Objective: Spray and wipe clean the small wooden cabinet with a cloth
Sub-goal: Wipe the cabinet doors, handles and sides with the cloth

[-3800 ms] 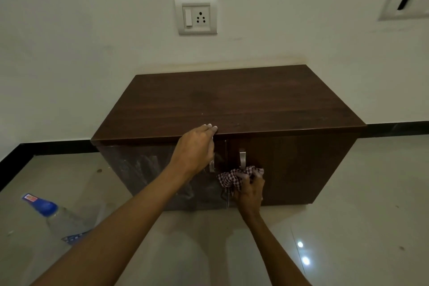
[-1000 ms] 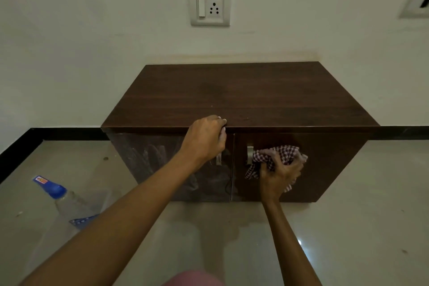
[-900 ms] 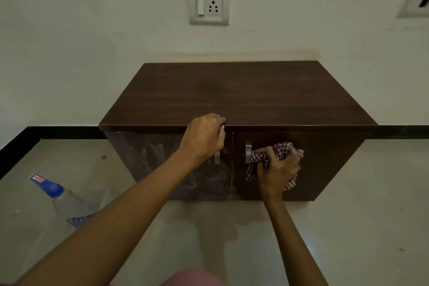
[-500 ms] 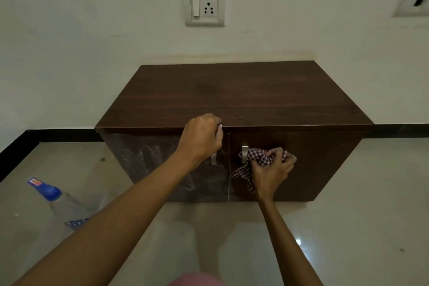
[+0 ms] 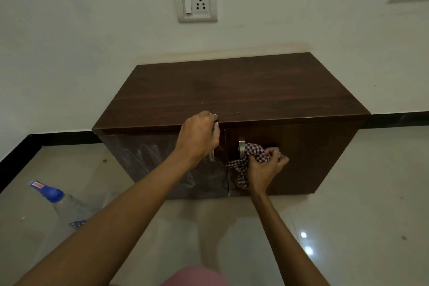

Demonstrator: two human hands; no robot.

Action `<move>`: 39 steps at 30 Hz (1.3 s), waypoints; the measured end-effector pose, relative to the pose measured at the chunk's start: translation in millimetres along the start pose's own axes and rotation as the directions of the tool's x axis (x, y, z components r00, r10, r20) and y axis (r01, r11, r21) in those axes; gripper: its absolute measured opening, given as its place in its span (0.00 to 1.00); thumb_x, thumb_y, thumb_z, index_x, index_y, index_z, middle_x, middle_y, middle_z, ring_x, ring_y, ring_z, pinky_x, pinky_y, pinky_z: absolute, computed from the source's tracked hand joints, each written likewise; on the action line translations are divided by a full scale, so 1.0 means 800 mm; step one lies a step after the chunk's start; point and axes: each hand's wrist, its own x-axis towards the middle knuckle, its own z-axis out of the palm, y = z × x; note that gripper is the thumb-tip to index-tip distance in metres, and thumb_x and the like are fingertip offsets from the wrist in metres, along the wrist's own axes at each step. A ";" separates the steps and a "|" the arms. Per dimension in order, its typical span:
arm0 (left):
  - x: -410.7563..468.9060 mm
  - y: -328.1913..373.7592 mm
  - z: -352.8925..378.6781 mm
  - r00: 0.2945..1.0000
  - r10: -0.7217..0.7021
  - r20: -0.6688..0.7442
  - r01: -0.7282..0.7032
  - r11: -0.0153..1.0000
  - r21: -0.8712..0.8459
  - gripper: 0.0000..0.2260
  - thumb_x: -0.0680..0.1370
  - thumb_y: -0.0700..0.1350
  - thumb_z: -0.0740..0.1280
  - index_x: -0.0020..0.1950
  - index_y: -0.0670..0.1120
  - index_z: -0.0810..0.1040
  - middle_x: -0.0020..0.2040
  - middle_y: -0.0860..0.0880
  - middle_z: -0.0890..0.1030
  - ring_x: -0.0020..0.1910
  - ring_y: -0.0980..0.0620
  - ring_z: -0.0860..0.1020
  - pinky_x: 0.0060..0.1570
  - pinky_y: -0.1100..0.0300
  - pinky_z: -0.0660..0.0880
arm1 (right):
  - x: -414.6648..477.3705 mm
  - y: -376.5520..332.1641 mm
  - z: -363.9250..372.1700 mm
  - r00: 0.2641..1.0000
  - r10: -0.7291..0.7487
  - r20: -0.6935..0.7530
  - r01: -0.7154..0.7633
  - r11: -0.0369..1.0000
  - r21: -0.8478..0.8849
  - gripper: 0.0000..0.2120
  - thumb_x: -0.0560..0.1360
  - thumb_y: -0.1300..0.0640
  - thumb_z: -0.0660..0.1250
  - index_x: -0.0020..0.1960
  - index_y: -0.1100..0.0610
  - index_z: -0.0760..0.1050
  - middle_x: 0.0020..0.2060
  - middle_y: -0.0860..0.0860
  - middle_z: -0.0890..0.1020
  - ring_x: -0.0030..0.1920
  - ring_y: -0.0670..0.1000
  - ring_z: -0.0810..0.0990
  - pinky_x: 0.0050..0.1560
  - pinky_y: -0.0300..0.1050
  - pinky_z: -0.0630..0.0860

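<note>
Floor (image 5: 348, 193): glossy pale tile, black skirting along a white wall (image 5: 69, 42). One dark wooden cabinet (image 5: 232, 90) stands against that wall; two doors, two metal handles, of which I see the right handle (image 5: 242, 147) clearly. Left door streaked whitish. One wall socket (image 5: 196, 2) above the cabinet. One spray bottle (image 5: 60, 199), blue cap, on the floor to the left, well apart. I note the left hand (image 5: 199, 138) curled over the top front edge at the door seam. Right hand (image 5: 263, 170) clenched around one checked cloth (image 5: 249, 158), pressed to the right door just beside its handle.
</note>
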 end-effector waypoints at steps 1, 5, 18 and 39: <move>0.000 0.000 -0.001 1.000 0.002 0.003 -0.002 1.000 0.000 0.13 0.77 0.41 0.59 0.57 0.39 0.77 0.51 0.43 0.81 0.49 0.46 0.80 0.47 0.55 0.76 | -0.001 0.001 0.002 0.998 0.065 0.004 -0.066 0.995 0.069 0.18 0.65 0.71 0.71 0.44 0.57 0.66 0.56 0.61 0.65 0.57 0.60 0.69 0.59 0.52 0.72; 0.001 -0.002 -0.001 1.000 0.011 0.017 -0.011 1.000 -0.002 0.13 0.77 0.41 0.59 0.57 0.39 0.77 0.51 0.42 0.81 0.49 0.46 0.80 0.48 0.53 0.78 | 0.003 0.004 0.002 0.966 0.255 0.052 -0.260 0.941 0.219 0.15 0.69 0.71 0.68 0.46 0.57 0.66 0.56 0.58 0.64 0.54 0.57 0.71 0.59 0.52 0.74; -0.005 -0.028 0.003 0.992 0.116 0.051 -0.115 0.993 -0.026 0.16 0.77 0.42 0.61 0.64 0.42 0.72 0.57 0.45 0.76 0.56 0.49 0.75 0.51 0.58 0.75 | 0.030 -0.053 -0.012 0.918 -0.380 0.112 0.386 0.796 -0.467 0.17 0.62 0.56 0.75 0.45 0.55 0.69 0.55 0.59 0.68 0.57 0.59 0.68 0.56 0.59 0.68; -0.007 -0.033 -0.003 1.000 0.022 -0.022 -0.026 0.982 -0.186 0.12 0.77 0.38 0.63 0.59 0.43 0.78 0.54 0.44 0.80 0.54 0.47 0.77 0.56 0.50 0.73 | -0.011 0.063 0.005 0.991 -0.132 -0.023 0.131 0.990 -0.051 0.12 0.66 0.72 0.70 0.43 0.62 0.69 0.53 0.63 0.69 0.53 0.60 0.71 0.56 0.56 0.72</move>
